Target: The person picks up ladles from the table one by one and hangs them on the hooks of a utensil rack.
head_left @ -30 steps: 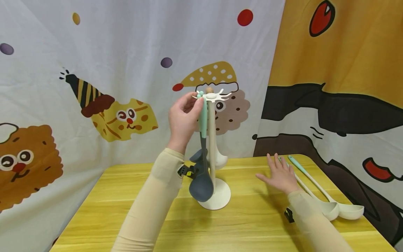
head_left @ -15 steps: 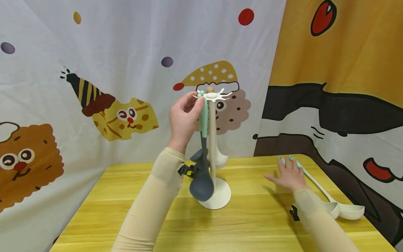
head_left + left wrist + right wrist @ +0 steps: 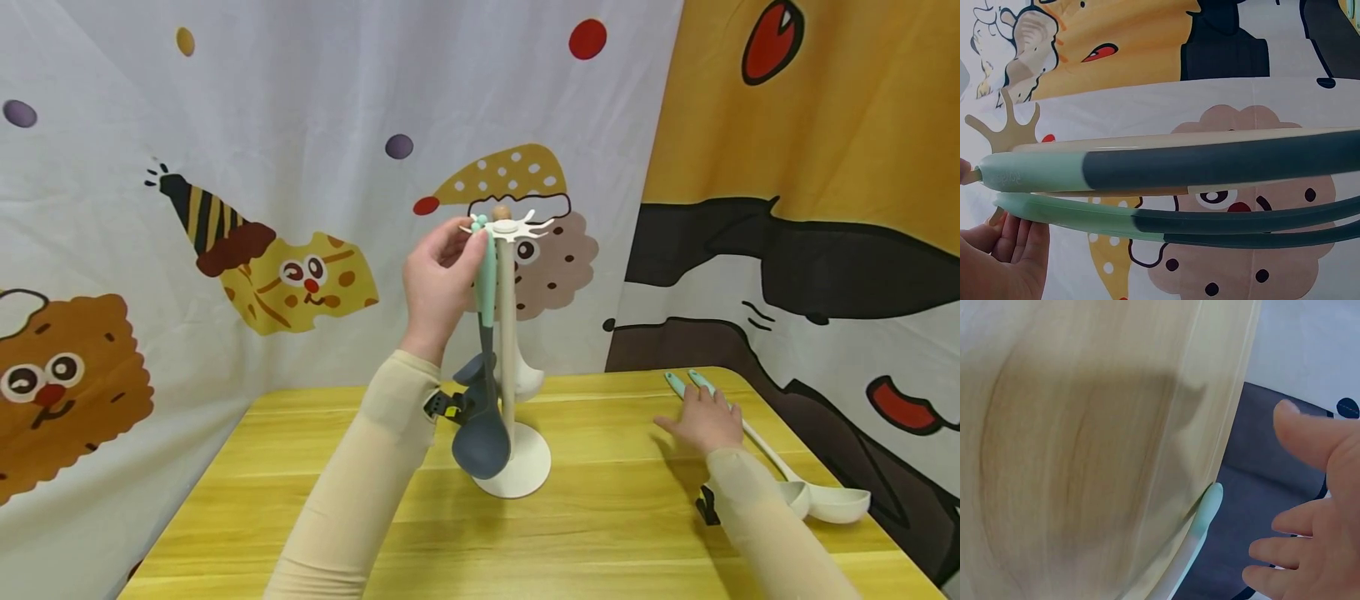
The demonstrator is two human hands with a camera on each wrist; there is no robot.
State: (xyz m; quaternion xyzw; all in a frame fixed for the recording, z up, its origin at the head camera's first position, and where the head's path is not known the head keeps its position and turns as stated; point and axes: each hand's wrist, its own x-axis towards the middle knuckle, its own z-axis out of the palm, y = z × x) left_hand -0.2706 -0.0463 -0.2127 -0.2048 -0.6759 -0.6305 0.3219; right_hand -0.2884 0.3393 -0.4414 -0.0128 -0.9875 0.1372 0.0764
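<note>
A dark grey ladle (image 3: 481,446) with a mint-green handle (image 3: 1035,172) hangs on the left side of a cream utensil stand (image 3: 507,333). My left hand (image 3: 438,279) pinches the top of that handle at the stand's hooks. Beside it in the left wrist view are more mint-green and dark grey handles (image 3: 1085,215). My right hand (image 3: 708,421) hovers with fingers spread over two cream ladles (image 3: 836,504) lying at the table's right side. Their mint-green handle ends (image 3: 1210,503) point toward the back edge. The hand hides part of the nearer ladle's handle.
The stand's round base (image 3: 525,467) rests on the wooden table (image 3: 337,517). A white utensil head (image 3: 528,382) hangs behind the post. A cartoon-printed curtain (image 3: 315,100) rises behind the table.
My right hand has moved rightward over the cream ladles' handles, its fingers lowering a little. My left hand and the hanging ladle have stayed in place.
</note>
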